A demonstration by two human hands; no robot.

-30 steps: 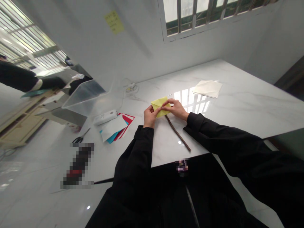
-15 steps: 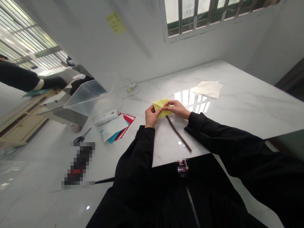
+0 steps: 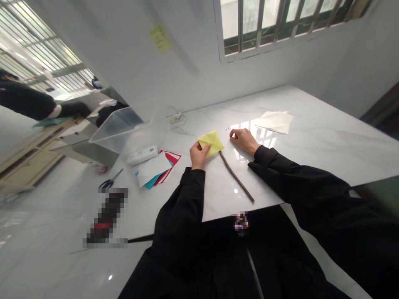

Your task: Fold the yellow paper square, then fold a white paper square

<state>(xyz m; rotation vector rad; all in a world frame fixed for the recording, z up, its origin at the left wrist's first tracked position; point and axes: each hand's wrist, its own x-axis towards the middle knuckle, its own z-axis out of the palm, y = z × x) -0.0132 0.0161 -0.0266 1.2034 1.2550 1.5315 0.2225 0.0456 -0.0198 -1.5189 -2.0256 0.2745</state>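
My left hand [image 3: 198, 156] is closed on a folded piece of yellow paper [image 3: 213, 140], its thumb lying on the front face. Crease lines run across the paper toward its middle. My right hand [image 3: 245, 140] is just right of the paper, apart from it. Its fingers are loosely bent, with a small gap by the thumb and nothing visible in them. Close to those fingertips, a few tiny pale bits [image 3: 226, 128] lie on the table. A thin brown stick [image 3: 237, 176] lies below the paper, its upper end near the paper's lower corner.
Coloured sheets [image 3: 156, 170] lie left beside a white box-like device [image 3: 143, 155]. Scissors [image 3: 110, 179] and a blurred-out dark item [image 3: 107, 216] are farther left. Cream sheets [image 3: 274, 121] lie at the back right. A clear plastic bin [image 3: 115, 126] stands back left; another person [image 3: 26, 99] is beyond it.
My right hand has come off the yellow paper and moved right, toward the tiny bits. My left hand still holds the paper. The view has shifted slightly.
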